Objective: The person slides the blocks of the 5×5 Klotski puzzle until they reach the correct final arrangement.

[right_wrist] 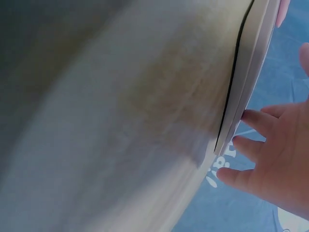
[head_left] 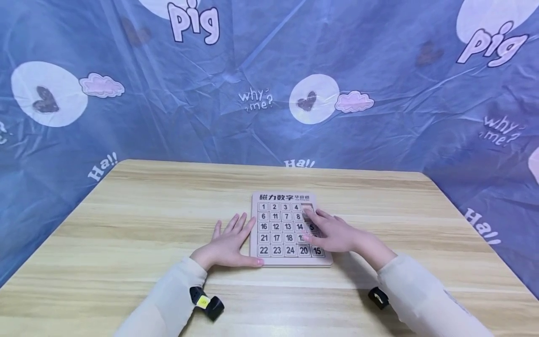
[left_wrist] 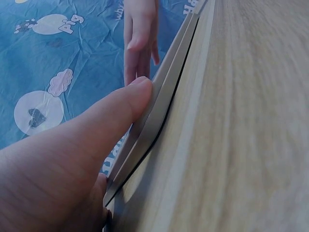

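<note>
A number sliding puzzle [head_left: 289,262] with a pale frame lies flat on the table, its numbered tiles in rows. At its left side rests my left hand [head_left: 227,245], fingers spread, fingertips along the edge and thumb on the lower left corner of the frame. My right hand [head_left: 337,233] reaches over the right columns, the index fingertip by an open slot [head_left: 307,206] at the upper right. The thumb lies over the tile 19, and the hand partly hides the right column, where the tile 5 [head_left: 311,227] shows. In the left wrist view, the thumb [left_wrist: 137,94] presses the frame's edge.
The wooden table [head_left: 126,224] extends around the puzzle on all sides. A blue printed curtain [head_left: 269,131] hangs behind its back edge. Black wrist straps [head_left: 206,302] sit on both sleeves.
</note>
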{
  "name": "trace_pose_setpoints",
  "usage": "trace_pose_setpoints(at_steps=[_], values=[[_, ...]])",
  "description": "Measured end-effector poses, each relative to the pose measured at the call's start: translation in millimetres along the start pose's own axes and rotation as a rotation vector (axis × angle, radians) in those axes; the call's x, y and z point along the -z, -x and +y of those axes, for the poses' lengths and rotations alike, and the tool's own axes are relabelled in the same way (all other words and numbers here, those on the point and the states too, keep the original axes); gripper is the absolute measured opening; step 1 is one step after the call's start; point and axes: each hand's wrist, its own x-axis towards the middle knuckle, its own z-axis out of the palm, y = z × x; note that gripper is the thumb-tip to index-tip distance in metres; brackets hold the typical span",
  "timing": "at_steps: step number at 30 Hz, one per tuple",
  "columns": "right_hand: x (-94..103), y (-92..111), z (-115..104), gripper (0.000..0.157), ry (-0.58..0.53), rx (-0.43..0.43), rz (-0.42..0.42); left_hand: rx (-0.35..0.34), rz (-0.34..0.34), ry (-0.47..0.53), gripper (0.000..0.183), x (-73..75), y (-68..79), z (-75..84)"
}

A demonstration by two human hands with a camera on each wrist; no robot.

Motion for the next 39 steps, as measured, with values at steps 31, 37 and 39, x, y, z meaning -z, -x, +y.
trace_pose_setpoints(at_steps=[31,37,39], values=[[-0.8,14,1,0.071,-0.047,0.059,0.045,-0.001,0.003,0.008,0.107,-2.9,0.7,-3.8],[-0.3,15,1,0.072,-0.056,0.050,0.028,-0.007,0.006,0.007,0.107,-1.5,-0.4,-2.5],[-0.1,16,1,0.073,-0.068,0.045,0.024,-0.007,0.005,0.007,0.107,-1.2,-0.5,-2.4]])
